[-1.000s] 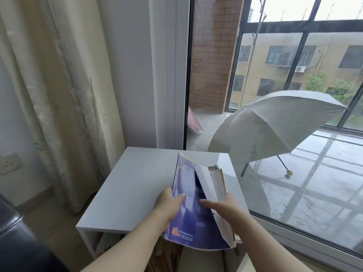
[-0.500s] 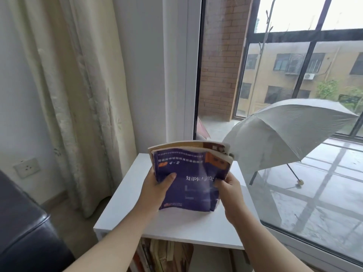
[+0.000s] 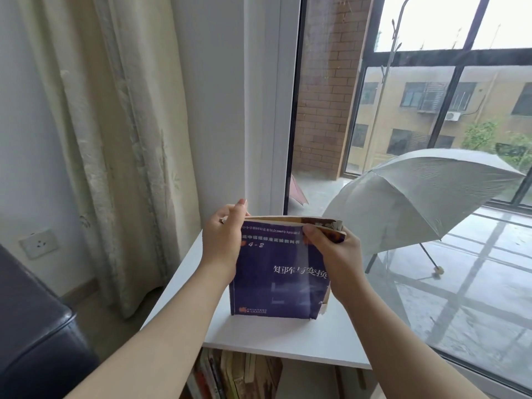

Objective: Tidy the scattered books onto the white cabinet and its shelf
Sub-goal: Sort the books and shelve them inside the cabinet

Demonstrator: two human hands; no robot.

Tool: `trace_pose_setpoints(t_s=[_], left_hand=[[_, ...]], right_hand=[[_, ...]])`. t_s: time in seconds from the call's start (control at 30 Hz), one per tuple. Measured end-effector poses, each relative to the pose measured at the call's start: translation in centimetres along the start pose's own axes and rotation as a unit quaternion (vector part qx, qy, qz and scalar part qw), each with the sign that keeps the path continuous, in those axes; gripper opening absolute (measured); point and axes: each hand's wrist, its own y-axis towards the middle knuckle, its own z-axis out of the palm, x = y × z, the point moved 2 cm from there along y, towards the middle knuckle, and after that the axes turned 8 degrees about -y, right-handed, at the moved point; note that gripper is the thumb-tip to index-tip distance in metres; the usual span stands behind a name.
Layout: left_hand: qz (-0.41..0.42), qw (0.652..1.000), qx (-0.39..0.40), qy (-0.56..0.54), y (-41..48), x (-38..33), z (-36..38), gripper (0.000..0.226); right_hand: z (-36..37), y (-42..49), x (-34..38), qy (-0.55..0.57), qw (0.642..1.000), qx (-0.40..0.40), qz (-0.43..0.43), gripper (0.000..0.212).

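Since half a second ago we find the books lowered from the air above the white cabinet (image 3: 288,338) onto its top. The purple book (image 3: 276,277) now stands upright there with its cover facing us, and its bottom edge appears to rest on the top, towards the front. A worn tan book (image 3: 331,224) is pressed close behind it.

The left hand (image 3: 223,240) grasps the upper left corner of the pair, on the spine side, with its fingers reaching behind. The right hand (image 3: 336,254) pinches the upper right corner, thumb on the purple cover and fingers round the frayed back one. Neither hand has let go.

What the next move turns on, as we judge it, is that the books' long axis rises straight up from the cabinet top, with both grips at the upper end and the weight on the lower edge. The hands are equally near, so either could steady the pair while the other squares it or tips it flat.

Under the cabinet top, the shelf already holds a row of books (image 3: 236,375).
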Motion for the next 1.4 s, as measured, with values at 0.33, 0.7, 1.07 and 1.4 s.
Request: trace_pose_setpoints(t_s=[0.33, 0.7, 1.07, 1.4], left_hand=[[-0.076, 0.994, 0.065, 0.040, 0.3, 0.3, -0.1, 0.042], [-0.014, 0.994, -0.075, 0.079, 2.1, -0.6, 1.0, 0.009], [-0.040, 0.996, -0.023, 0.071, 2.0, 0.3, 1.4, 0.018], [-0.072, 0.994, -0.051, 0.072, 3.1, -0.3, 0.7, 0.020]], right_hand=[[-0.4, -1.0, -2.5, -0.028, 0.990, 0.082, 0.111, 0.016], [1.1, 1.7, 2.4, -0.066, 0.992, -0.108, -0.010, 0.024], [-0.1, 1.4, 0.7, -0.063, 0.989, -0.130, -0.043, 0.029], [0.4, 1.5, 1.7, -0.126, 0.967, -0.191, -0.111, 0.021]])
